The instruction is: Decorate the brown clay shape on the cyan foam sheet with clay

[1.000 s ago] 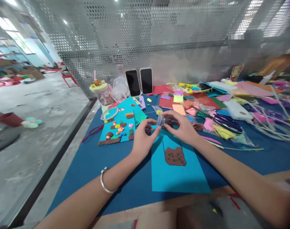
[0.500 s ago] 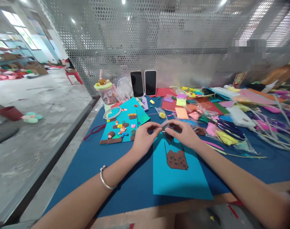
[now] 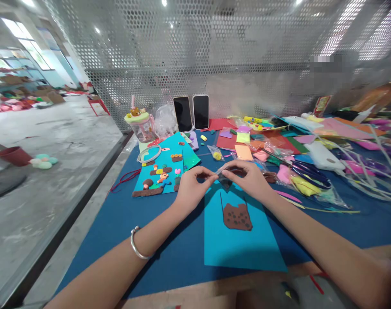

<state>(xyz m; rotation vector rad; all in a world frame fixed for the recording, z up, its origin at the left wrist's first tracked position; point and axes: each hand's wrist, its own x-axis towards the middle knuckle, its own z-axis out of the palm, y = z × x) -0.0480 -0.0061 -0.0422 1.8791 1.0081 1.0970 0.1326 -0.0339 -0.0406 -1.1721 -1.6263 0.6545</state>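
Both of my hands pinch the top edge of a small clear plastic bag with something dark inside. My left hand grips its left corner between thumb and forefinger. On the other side, my right hand holds it the same way. The bag hangs over the far end of a blue sheet of card. On that card lies a flat brown clay shape with dark spots, and thin dark lines rise from its two sides.
To the left lies a blue card with clay figures, a white ring on its corner. Behind stand a lidded cup and two phones leaning on perforated metal. Bagged clay, scissors and pale cables crowd the right.
The view has shifted slightly. My hands keep their pinch on the bag, which has turned a little between my fingers.
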